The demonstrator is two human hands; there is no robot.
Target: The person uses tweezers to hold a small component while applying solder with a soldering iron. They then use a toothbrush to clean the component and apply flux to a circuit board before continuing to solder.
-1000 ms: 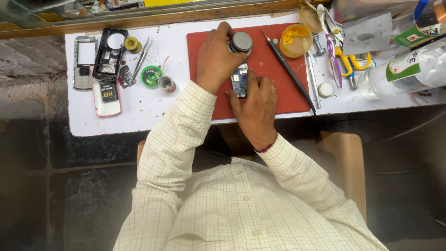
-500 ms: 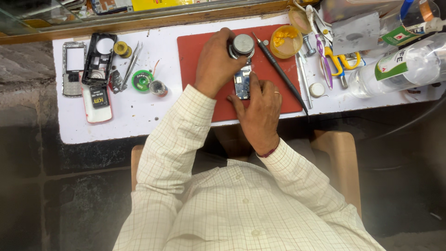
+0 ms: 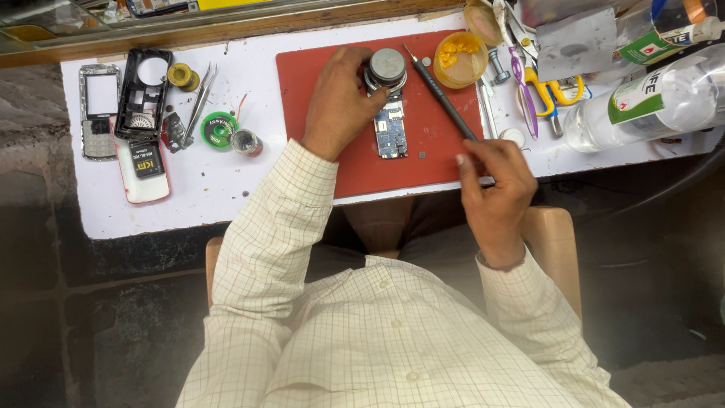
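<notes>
Head view, looking down on a white tabletop (image 3: 189, 204):

- Red rectangular work mat (image 3: 377, 170), upper centre of the frame, lying flat on the tabletop.
- Small blue phone circuit board (image 3: 391, 132), lying on the mat, centre of the frame.
- Round grey metal magnifier loupe (image 3: 387, 69), standing at the board's upper end and touching it.
- Left hand (image 3: 338, 102), upper centre; its grip is closed around the left side of the loupe, fingertips at the board's top edge.
- Thin dark-handled screwdriver (image 3: 442, 98), lying slantwise on the mat, just right of the board.
- Right hand (image 3: 495, 189), right of centre, fingers curled at the screwdriver's lower end; whether the grip actually holds the handle cannot be told.
- Round yellow tub (image 3: 461, 57), at the mat's upper right corner.
- Clear plastic bottle with green label (image 3: 649, 94), lying on its side, upper right of the frame.
- Black phone frame (image 3: 143, 91) and white-and-red phone shell (image 3: 140, 170), upper left.
- Steel tweezers (image 3: 200, 102) and green solder spool (image 3: 219, 130), left of the mat.
</notes>
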